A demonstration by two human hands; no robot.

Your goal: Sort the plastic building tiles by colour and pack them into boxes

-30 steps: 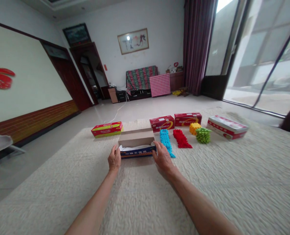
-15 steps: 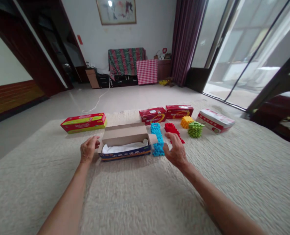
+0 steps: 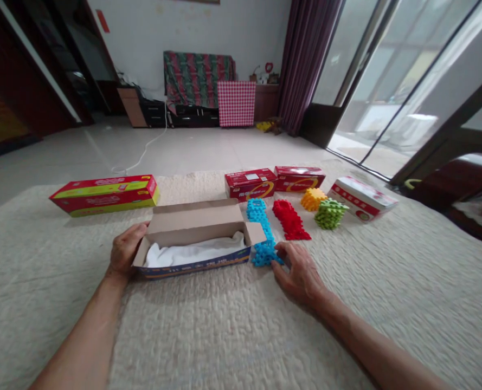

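An open cardboard box (image 3: 195, 265), dark blue on its front, stands on the quilted cover with its lid tilted back. White cloth (image 3: 195, 251) lies inside it. My left hand (image 3: 126, 250) grips the box's left end, its fingers partly hidden by the side. Right of the box stretches a row of light-blue interlocking plastic pieces (image 3: 265, 252), partly covered by the box's side flap. With thumb and fingers, my right hand (image 3: 300, 273) pinches the near right corner of those blue pieces. Red plastic pieces (image 3: 290, 221) lie just beyond that hand.
Yellow (image 3: 313, 199) and green plastic pieces (image 3: 330, 214) sit farther right, beside a white-and-red box (image 3: 362, 199). Two dark-red boxes (image 3: 251, 184) stand behind the blue and red pieces. A red-and-yellow box (image 3: 106, 196) lies at the left.
My left hand has come against the box's left end. My right hand has moved down and closed on the near corner of the blue pieces. The view has tilted downward.
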